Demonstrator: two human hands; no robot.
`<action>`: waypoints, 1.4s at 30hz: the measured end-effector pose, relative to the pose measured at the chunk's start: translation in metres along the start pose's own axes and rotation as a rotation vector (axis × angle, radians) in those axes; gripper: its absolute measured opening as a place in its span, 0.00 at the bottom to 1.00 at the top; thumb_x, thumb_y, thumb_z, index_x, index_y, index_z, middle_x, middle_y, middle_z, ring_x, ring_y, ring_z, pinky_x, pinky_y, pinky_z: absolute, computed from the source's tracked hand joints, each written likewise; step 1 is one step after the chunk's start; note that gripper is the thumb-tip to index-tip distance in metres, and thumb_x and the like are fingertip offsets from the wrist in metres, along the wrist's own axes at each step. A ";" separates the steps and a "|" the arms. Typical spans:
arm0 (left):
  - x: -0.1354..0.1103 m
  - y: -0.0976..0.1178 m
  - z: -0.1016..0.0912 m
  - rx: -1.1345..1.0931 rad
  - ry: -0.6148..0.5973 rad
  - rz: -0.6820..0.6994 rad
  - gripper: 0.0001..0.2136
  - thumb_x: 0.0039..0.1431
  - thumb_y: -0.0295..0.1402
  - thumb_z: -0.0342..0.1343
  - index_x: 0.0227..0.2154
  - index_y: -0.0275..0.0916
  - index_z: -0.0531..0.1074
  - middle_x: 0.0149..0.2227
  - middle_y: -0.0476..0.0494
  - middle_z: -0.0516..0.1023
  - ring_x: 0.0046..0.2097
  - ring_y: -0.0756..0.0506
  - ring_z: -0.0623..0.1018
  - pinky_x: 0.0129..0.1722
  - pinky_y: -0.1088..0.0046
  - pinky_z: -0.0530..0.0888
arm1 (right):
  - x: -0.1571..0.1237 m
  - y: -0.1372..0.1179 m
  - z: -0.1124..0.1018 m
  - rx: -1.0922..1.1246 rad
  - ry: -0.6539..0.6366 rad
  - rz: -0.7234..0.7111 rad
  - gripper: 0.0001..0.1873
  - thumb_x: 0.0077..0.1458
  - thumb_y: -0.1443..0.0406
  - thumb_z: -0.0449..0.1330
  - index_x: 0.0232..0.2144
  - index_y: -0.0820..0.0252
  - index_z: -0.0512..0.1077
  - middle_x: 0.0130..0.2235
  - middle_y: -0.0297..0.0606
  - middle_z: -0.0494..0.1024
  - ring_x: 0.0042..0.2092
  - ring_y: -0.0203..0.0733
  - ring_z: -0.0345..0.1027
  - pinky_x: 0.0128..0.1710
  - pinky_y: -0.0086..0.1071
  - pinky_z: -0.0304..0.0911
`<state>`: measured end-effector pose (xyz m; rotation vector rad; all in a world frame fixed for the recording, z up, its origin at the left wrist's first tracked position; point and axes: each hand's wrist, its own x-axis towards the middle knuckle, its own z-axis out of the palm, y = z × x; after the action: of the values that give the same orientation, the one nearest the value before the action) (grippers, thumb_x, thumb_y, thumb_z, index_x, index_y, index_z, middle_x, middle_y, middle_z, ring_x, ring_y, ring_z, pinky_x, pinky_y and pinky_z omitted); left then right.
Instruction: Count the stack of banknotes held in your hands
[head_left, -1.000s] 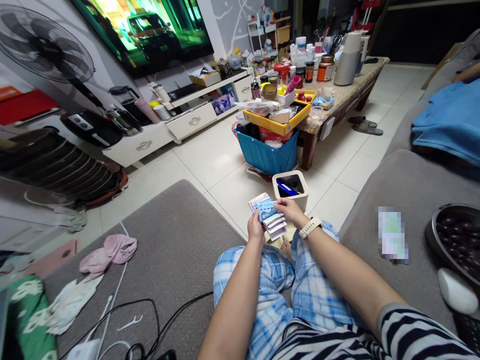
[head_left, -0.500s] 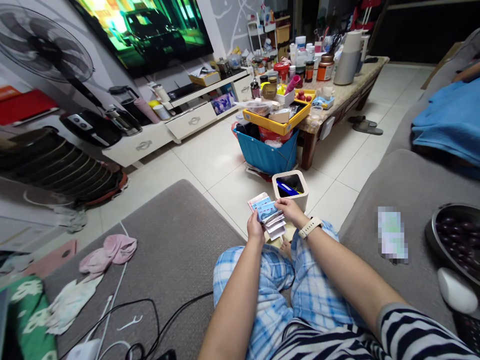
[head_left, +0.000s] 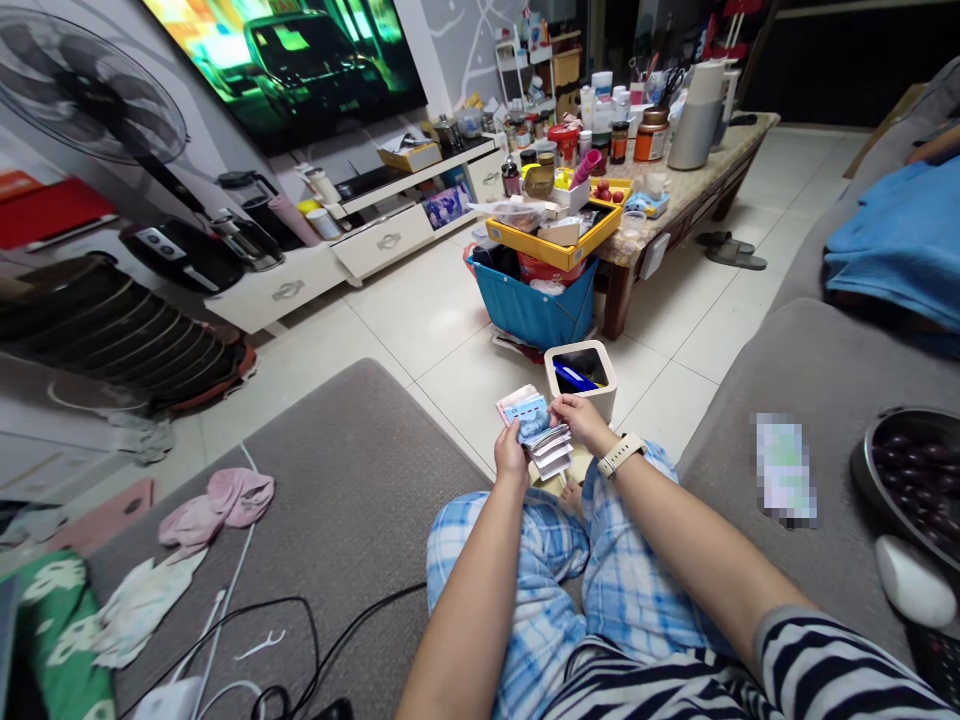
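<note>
In front of my knees, a stack of small printed paper slips (head_left: 529, 420), blue on top with a pink one behind, is held between both hands. My left hand (head_left: 511, 456) is closed round the stack's left side, thumb on the front. At the right edge my right hand (head_left: 579, 418) pinches slips; how many is too small to tell. White edges of further slips fan out below. Just beyond the hands stands a cream bin (head_left: 581, 370) with a blue item inside.
A blue basket (head_left: 534, 302) bears a yellow tray (head_left: 555, 238), beside a cluttered low table (head_left: 720, 165). On the grey sofa lie a blurred-out item (head_left: 784, 470), a bowl of dark round fruit (head_left: 915, 480), cables (head_left: 311, 610) and a pink cloth (head_left: 217, 505).
The blue slip at the right has shifted up and left over the other blue slip, so one blue face now shows on top. Both hands stay almost in place.
</note>
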<state>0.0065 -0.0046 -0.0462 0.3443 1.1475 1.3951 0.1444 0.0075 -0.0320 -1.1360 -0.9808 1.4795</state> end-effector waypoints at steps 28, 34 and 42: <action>-0.002 0.003 0.001 -0.034 0.008 -0.044 0.10 0.51 0.35 0.59 0.32 0.33 0.75 0.30 0.43 0.79 0.32 0.46 0.79 0.38 0.69 0.73 | -0.002 -0.001 0.001 -0.032 0.041 -0.001 0.14 0.39 0.58 0.65 0.23 0.60 0.67 0.25 0.31 0.69 0.29 0.36 0.61 0.33 0.32 0.57; -0.003 0.004 0.001 -0.029 0.045 -0.084 0.10 0.53 0.36 0.58 0.34 0.34 0.76 0.29 0.44 0.79 0.33 0.46 0.79 0.38 0.69 0.74 | -0.004 -0.005 0.002 -0.034 0.038 0.004 0.14 0.38 0.58 0.65 0.22 0.60 0.67 0.24 0.30 0.68 0.28 0.35 0.60 0.32 0.32 0.56; 0.000 0.001 0.000 -0.028 0.049 -0.060 0.10 0.53 0.36 0.57 0.33 0.35 0.76 0.30 0.44 0.79 0.35 0.46 0.80 0.38 0.70 0.74 | -0.003 -0.005 0.003 -0.027 0.039 0.003 0.14 0.38 0.57 0.65 0.22 0.60 0.67 0.24 0.30 0.69 0.28 0.36 0.61 0.33 0.32 0.56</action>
<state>0.0058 -0.0042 -0.0459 0.2544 1.1682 1.3723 0.1430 0.0052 -0.0265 -1.1820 -0.9753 1.4450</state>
